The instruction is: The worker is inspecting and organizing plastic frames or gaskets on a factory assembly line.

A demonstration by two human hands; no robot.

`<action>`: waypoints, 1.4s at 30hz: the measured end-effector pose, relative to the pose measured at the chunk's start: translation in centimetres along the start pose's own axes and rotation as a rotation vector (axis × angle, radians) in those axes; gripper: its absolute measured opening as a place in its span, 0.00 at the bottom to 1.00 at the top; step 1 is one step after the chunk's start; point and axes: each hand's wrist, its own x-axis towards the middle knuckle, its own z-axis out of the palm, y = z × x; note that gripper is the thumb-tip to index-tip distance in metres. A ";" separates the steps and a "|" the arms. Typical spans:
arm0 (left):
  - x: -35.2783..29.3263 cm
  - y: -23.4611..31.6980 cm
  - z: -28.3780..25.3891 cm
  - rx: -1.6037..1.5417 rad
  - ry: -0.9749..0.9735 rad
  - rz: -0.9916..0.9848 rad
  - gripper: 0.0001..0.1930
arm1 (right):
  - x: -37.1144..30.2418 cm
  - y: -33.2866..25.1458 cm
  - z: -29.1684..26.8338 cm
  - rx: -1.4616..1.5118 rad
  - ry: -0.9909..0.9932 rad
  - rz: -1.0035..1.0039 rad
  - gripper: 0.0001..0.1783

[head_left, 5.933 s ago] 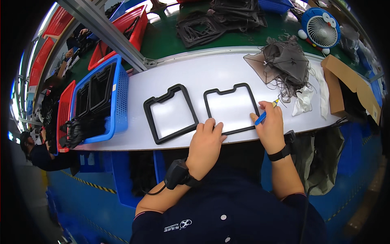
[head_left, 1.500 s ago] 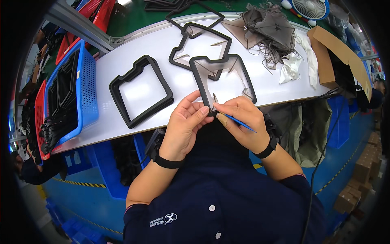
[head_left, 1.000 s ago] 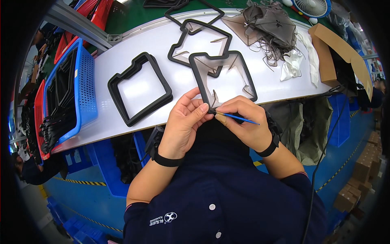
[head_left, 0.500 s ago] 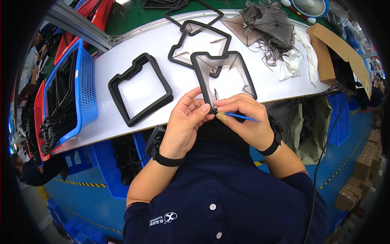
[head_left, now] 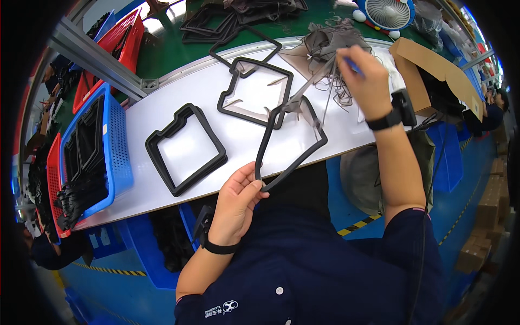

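Pinched in my left hand (head_left: 238, 196) is the lower corner of a black foam-like frame (head_left: 296, 164), raised off the table and seen at a slant. My right hand (head_left: 369, 81), closed and blurred, is up at the right, with thin grey translucent sheet (head_left: 310, 85) stretched from the frame's far side to its fingers. A bit of blue tool (head_left: 353, 66) shows in the same hand. Just behind lies another black frame (head_left: 222, 102) with grey sheet remnants inside. A stack of black frames (head_left: 165, 168) rests to the left.
A heap of grey sheet scraps (head_left: 330, 40) lies at the table's back, near a cardboard box (head_left: 414, 73) and a fan (head_left: 387, 13). Blue (head_left: 116, 146) and red (head_left: 122, 40) baskets stand left. A metal post (head_left: 97, 54) rises at the back left.
My right hand has moved from the frame's near corner up and away to the right, pulling grey sheet taut. The held frame has tilted; my left hand has shifted slightly lower and nearer.
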 end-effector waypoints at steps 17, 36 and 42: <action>-6.7 5.7 1.7 0.316 -0.134 0.479 0.19 | 3.5 19.1 1.6 -0.467 -0.029 0.383 0.08; 3.5 -1.1 2.9 1.531 -0.052 0.808 0.17 | -11.3 -6.7 -0.7 -0.005 -0.183 0.311 0.10; 2.0 -0.2 3.0 1.196 0.036 0.939 0.11 | -8.2 -7.0 -3.0 0.670 -0.225 0.683 0.13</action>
